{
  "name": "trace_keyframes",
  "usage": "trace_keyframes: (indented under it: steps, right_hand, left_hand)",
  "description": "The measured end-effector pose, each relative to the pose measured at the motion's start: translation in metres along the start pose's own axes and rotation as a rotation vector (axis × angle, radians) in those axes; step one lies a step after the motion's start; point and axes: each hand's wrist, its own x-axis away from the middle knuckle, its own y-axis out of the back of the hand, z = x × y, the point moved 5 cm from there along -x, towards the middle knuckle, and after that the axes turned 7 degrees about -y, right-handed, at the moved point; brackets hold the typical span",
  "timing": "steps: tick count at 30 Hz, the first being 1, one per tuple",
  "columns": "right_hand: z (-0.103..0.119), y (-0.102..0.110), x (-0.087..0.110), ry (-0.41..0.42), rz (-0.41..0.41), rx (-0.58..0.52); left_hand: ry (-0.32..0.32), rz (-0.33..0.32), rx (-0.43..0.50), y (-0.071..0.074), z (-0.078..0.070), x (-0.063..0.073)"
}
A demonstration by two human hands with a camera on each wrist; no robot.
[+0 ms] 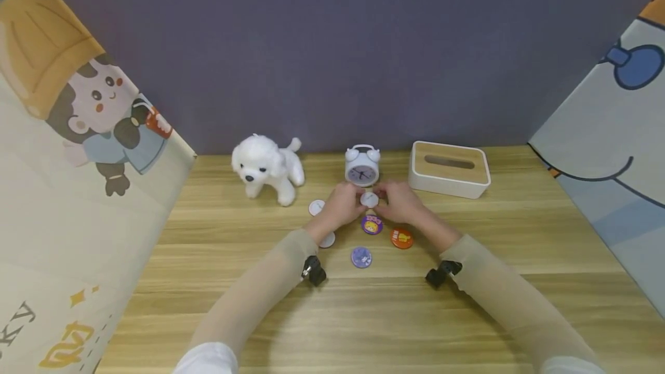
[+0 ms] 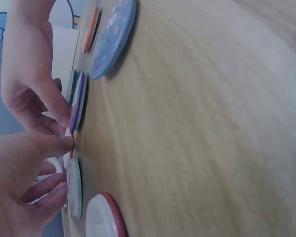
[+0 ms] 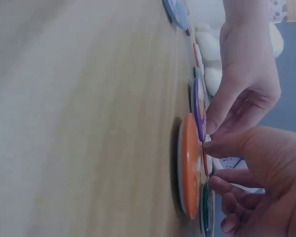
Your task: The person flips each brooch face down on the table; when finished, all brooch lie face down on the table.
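Observation:
A button badge (image 1: 369, 199), white back up, lies between my two hands just in front of the white alarm clock (image 1: 362, 167). My left hand (image 1: 343, 206) pinches its left edge, and my right hand (image 1: 401, 204) pinches the right one. The badge's thin orange rim shows between the fingertips in the right wrist view. Right below it is a purple badge (image 1: 372, 224) with a yellow figure. An orange badge (image 3: 189, 165) and a green-rimmed badge (image 3: 206, 210) lie by my right hand. Near my left hand are two white-backed badges, one red-rimmed (image 2: 103, 217), one green-rimmed (image 2: 75, 188).
A lavender badge (image 1: 361, 257) lies nearest to me on the wooden table (image 1: 363, 322). At the back left stands a white plush dog (image 1: 270, 169). A white tissue box (image 1: 449, 171) with a wooden lid is at the back right. Dark and printed panels enclose the table.

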Motion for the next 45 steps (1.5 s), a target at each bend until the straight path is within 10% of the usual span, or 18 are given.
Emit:
trace_keyframes:
  steps: [11,27,33,41,45]
  right_hand:
    - [-0.027,0.027,0.025,-0.04,-0.121,-0.002]
    - [-0.042,0.023,0.045,-0.087,-0.048,-0.026]
    - [-0.046,0.032,0.042,-0.108,-0.086,-0.072]
    - [-0.039,0.059,0.043,-0.055,-0.193,-0.161]
    - [-0.035,0.067,0.046,-0.053,-0.23,-0.193]
  left_hand:
    - [0.003,0.056,0.094,-0.007,-0.024,-0.017]
    - [0.041,0.211,0.017,-0.028,-0.043,-0.033]
    - [-0.032,0.134,0.121,-0.024,-0.036,-0.03]
    - [0.011,-0.096,0.495,-0.002,-0.027,-0.024]
    - [-0.024,-0.217,0.535,0.006,-0.033,-0.022]
